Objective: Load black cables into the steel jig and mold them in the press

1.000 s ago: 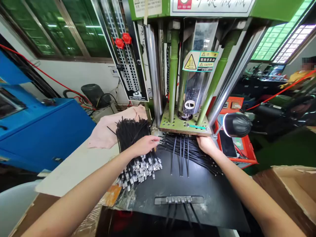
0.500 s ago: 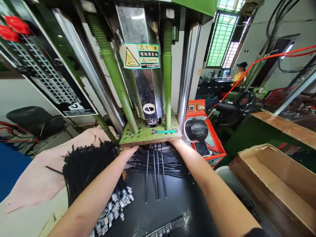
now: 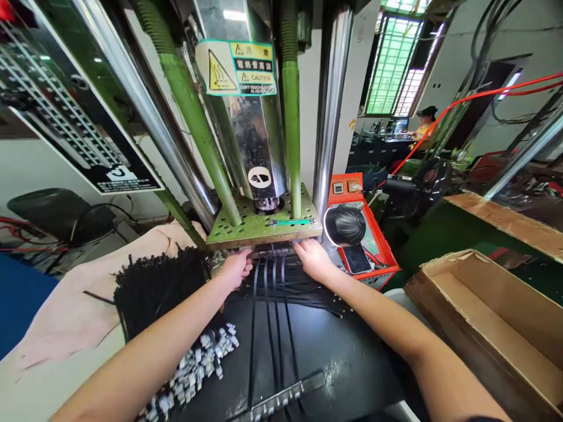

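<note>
My left hand (image 3: 237,268) has its fingers closed on the left end of a narrow metal mold bar (image 3: 263,255), just in front of the green press plate (image 3: 264,231). At the bar's other end is my right hand (image 3: 313,259), fingers closed on it, their tips partly hidden by the plate's edge. Several thin black cables (image 3: 276,310) run from this bar toward me. Their near ends reach a second slotted metal bar (image 3: 285,400) lying on the dark table (image 3: 352,363).
More black cables (image 3: 303,287) lie crosswise beneath the hands. A thick bundle of black cables (image 3: 162,287) with white connectors (image 3: 197,375) rests at left. A red box (image 3: 380,234) with a black lamp (image 3: 347,225) and a cardboard box (image 3: 492,316) stand at right. A person (image 3: 424,126) sits far back.
Both hands have come out from under the press plate toward me, bringing the bar and its cables along. The cables' near ends now reach the second bar. The view has shifted slightly downward.
</note>
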`<state>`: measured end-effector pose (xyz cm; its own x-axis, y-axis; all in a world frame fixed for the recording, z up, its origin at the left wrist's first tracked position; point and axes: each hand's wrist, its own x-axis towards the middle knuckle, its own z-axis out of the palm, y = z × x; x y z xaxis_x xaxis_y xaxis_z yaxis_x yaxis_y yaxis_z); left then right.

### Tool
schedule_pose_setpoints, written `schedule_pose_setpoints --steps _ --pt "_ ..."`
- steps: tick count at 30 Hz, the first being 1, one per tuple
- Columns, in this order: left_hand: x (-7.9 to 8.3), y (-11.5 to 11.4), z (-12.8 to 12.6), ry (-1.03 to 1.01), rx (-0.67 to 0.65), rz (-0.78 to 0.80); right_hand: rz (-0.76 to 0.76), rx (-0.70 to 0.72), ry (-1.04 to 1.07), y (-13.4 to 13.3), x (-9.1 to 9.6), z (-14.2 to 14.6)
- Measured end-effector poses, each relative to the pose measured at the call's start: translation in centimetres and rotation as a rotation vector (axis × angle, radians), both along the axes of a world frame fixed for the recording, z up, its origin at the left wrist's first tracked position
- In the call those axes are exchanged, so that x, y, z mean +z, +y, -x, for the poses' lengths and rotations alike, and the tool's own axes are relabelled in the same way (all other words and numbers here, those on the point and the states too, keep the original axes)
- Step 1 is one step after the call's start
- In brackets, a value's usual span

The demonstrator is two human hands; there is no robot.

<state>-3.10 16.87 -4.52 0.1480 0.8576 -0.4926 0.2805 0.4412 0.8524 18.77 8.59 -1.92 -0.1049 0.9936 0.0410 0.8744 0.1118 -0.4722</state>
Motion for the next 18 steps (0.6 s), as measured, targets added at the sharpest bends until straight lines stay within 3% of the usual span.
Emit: schedule_pose_setpoints --steps 5,8,11,13,16,18 --pt "0.5 -8.5 0.9 -0.129 -0.154 0.213 -0.025 0.144 0.059 -13.7 -2.0 -0.7" --pt "0.7 -11.6 -0.5 -0.184 -0.253 0.227 0.022 0.117 0.149 -18.6 -2.4 -1.9" --pt "1.0 -12.5 -2.3 -0.218 -0.351 0.136 0.089 0.115 0.253 -19.3 -1.4 -2.4" --pt "1.2 -12.7 -3.4 -0.217 -0.464 -0.068 0.09 0.076 0.3 -18.1 0.2 -1.9" --pt "1.2 -13.2 -4.5 -0.112 -0.617 -0.354 -0.056 -0.172 0.347 -16.8 3.9 -1.3" --pt "0.9 -13.8 -4.6 -0.031 -0.639 -0.353 -0.24 -0.39 0.318 -17.7 6.7 -2.7"
